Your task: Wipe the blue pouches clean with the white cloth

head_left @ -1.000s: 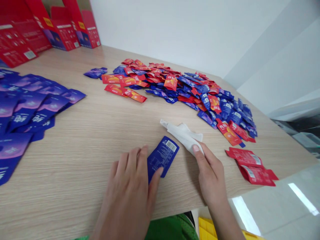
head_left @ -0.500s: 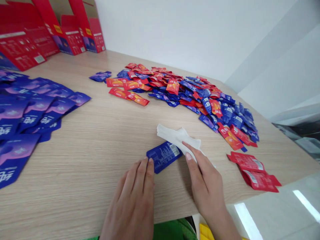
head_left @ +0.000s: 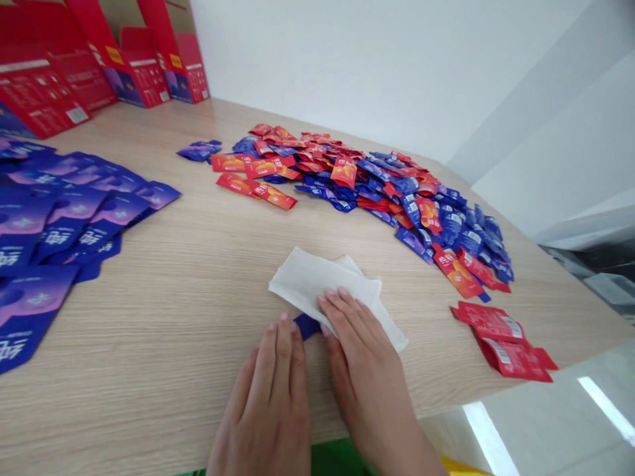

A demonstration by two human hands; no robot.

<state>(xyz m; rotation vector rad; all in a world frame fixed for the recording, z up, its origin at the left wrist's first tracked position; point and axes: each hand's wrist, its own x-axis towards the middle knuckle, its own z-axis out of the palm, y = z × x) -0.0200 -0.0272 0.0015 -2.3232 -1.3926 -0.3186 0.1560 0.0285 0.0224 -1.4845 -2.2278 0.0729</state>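
While pressing white cloth (head_left: 310,279) with flat right hand (head_left: 366,350), has flat left hand (head_left: 278,383) by blue pouch (head_left: 308,326) poking out at cloth's near edge, pinching nothing.

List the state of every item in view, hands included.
White cloth: spread, layered, over most of the blue packet
Blue packet: mostly covered, one end showing
Left hand: open, fingertips at that end
Right hand: laid on the cloth
Red-and-blue pile: jumbled
Purple pouches: overlapping
Red packets at right: overlapping, barcodes up
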